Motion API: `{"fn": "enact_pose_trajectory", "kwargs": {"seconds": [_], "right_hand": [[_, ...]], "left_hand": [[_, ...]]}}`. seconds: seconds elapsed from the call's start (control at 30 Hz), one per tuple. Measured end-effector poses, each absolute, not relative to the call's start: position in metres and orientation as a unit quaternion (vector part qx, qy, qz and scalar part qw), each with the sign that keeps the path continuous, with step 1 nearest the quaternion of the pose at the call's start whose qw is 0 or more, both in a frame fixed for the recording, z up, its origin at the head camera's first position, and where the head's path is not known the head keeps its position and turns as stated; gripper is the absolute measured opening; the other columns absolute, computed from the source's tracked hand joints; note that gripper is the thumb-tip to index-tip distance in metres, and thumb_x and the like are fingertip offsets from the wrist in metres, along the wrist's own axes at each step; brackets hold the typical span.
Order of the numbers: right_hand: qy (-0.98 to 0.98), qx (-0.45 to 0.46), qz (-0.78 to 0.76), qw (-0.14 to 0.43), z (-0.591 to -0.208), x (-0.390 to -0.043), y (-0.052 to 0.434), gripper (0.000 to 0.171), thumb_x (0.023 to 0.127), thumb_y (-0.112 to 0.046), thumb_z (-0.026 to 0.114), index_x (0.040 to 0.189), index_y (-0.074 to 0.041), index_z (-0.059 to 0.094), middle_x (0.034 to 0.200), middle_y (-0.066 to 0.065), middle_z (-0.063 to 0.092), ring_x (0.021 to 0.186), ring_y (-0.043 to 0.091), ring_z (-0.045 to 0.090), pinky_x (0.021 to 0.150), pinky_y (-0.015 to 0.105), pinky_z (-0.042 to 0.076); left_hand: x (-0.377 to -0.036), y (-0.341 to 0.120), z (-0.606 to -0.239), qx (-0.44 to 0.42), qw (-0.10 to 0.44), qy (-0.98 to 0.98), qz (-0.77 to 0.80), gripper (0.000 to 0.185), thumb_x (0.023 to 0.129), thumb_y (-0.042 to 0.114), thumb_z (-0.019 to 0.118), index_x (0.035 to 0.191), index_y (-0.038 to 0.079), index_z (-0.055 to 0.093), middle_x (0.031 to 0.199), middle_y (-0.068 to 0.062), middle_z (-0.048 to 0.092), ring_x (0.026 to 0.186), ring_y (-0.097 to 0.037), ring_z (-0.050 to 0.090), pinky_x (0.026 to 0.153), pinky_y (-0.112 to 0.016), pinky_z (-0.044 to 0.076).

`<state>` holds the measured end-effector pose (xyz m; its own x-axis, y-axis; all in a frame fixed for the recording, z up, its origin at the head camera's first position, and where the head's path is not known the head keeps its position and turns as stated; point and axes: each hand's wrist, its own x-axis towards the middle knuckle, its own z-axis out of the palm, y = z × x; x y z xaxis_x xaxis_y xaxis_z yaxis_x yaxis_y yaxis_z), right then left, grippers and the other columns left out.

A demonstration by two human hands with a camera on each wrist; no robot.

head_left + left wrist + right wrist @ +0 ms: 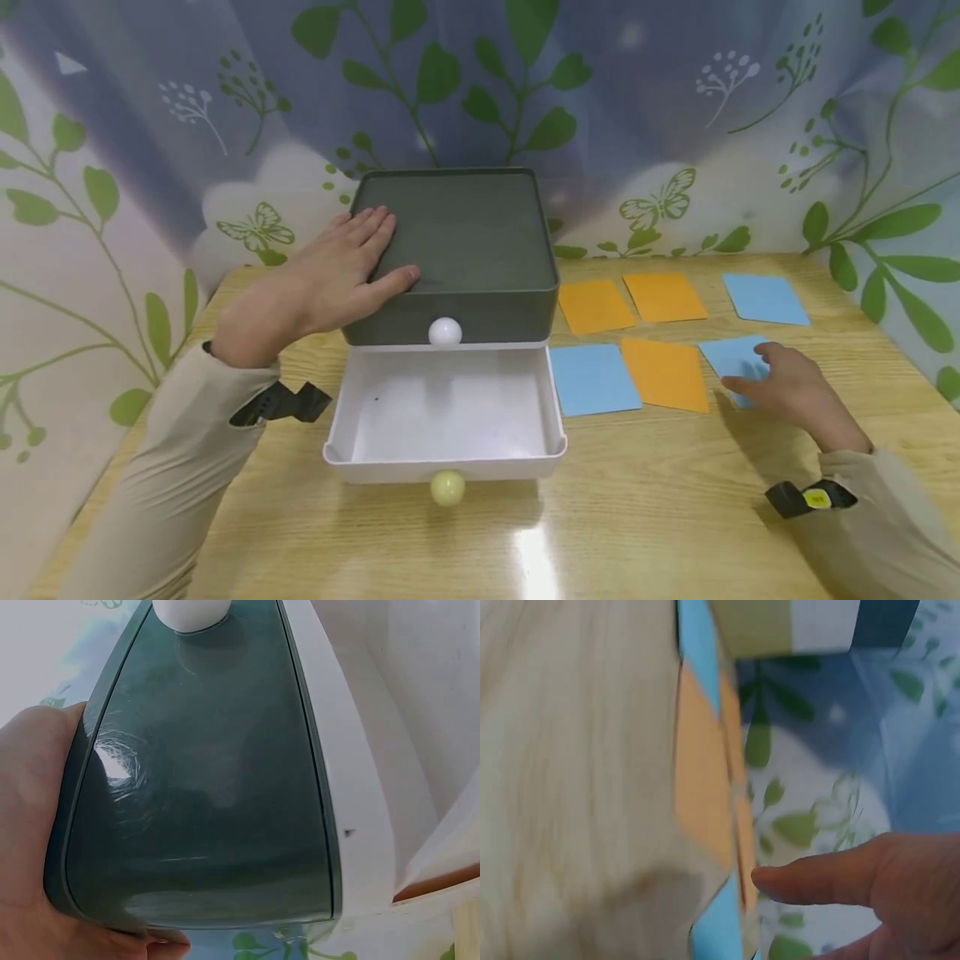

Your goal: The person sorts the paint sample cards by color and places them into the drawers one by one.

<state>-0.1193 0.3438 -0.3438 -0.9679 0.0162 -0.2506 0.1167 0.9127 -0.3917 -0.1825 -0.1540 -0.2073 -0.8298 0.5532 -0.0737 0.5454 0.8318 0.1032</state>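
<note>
The blue card (pixel 738 360) lies at the right end of the near row on the wooden table (pixel 645 517), just beside an orange card (pixel 664 372), and my right hand (pixel 793 390) rests on it with fingers loosely spread, flat rather than pinching. I judge this to be the pick-up step: the card is touched, not yet lifted. To the left, the white drawer (pixel 446 417) stands pulled out of the dark grey box (pixel 457 250), its floor bare apart from a small speck, a pale knob (pixel 447 488) at its front and a white knob (pixel 445 332) on the closed level above. My left hand (pixel 322 279) lies flat on the box's lid, fingers straight, thumb along the edge, steadying it; the left wrist view shows my palm (pixel 37 847) against the box's corner. Another blue card (pixel 592 379) sits nearest the drawer, with two orange cards (pixel 596 306) (pixel 664 297) and a blue one (pixel 765 298) in the far row. The next move, as I read it, calls for sliding or curling a fingertip under the thin card's edge, since it lies flush on the table.
</note>
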Motion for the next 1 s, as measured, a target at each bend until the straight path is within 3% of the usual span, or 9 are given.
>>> {"fn": "enact_pose_trajectory", "kwargs": {"seconds": [0.3, 0.5, 0.67, 0.8, 1.0], "right_hand": [[0.977, 0.055, -0.178, 0.108, -0.358, -0.125, 0.356, 0.095, 0.097, -0.045, 0.051, 0.131, 0.035, 0.014, 0.124, 0.056, 0.027, 0.112, 0.067, 0.032, 0.092, 0.069, 0.035], [0.984, 0.055, -0.136, 0.105, -0.363, -0.125, 0.362, 0.093, 0.094, -0.045, 0.056, 0.124, 0.037, 0.024, 0.115, 0.056, 0.033, 0.104, 0.068, 0.034, 0.085, 0.071, 0.032], [0.987, 0.049, -0.12, 0.098, -0.36, -0.127, 0.371, 0.094, 0.095, -0.053, 0.049, 0.123, 0.035, 0.031, 0.115, 0.055, 0.035, 0.103, 0.069, 0.031, 0.084, 0.072, 0.026], [0.979, 0.073, -0.154, 0.112, -0.356, -0.126, 0.374, 0.099, 0.095, -0.053, 0.052, 0.13, 0.034, 0.02, 0.118, 0.059, 0.023, 0.105, 0.073, 0.022, 0.083, 0.073, 0.028], [0.974, 0.112, -0.16, 0.116, -0.353, -0.123, 0.376, 0.107, 0.084, -0.055, 0.066, 0.126, 0.033, 0.022, 0.114, 0.057, 0.025, 0.1, 0.07, 0.029, 0.075, 0.071, 0.039]], "left_hand": [[-0.183, -0.155, -0.208, 0.279, 0.056, 0.957, 0.049, 0.082, 0.101, 0.054, 0.03, 0.152, -0.006, 0.009, 0.159, -0.024, 0.003, 0.147, -0.037, 0.001, 0.118, -0.049, 0.001], [-0.182, -0.154, -0.209, 0.282, 0.052, 0.957, 0.052, 0.081, 0.101, 0.054, 0.031, 0.151, -0.007, 0.01, 0.158, -0.025, 0.005, 0.147, -0.037, 0.002, 0.118, -0.05, 0.002], [-0.182, -0.154, -0.209, 0.281, 0.048, 0.957, 0.055, 0.081, 0.101, 0.054, 0.031, 0.152, -0.006, 0.011, 0.158, -0.025, 0.005, 0.146, -0.037, 0.002, 0.118, -0.05, 0.002], [-0.182, -0.154, -0.21, 0.279, 0.046, 0.957, 0.059, 0.081, 0.101, 0.054, 0.031, 0.152, -0.006, 0.011, 0.158, -0.025, 0.005, 0.147, -0.037, 0.002, 0.118, -0.05, 0.002], [-0.181, -0.154, -0.21, 0.279, 0.043, 0.957, 0.065, 0.081, 0.101, 0.053, 0.032, 0.151, -0.007, 0.012, 0.158, -0.025, 0.006, 0.146, -0.038, 0.002, 0.118, -0.049, 0.002]]}}
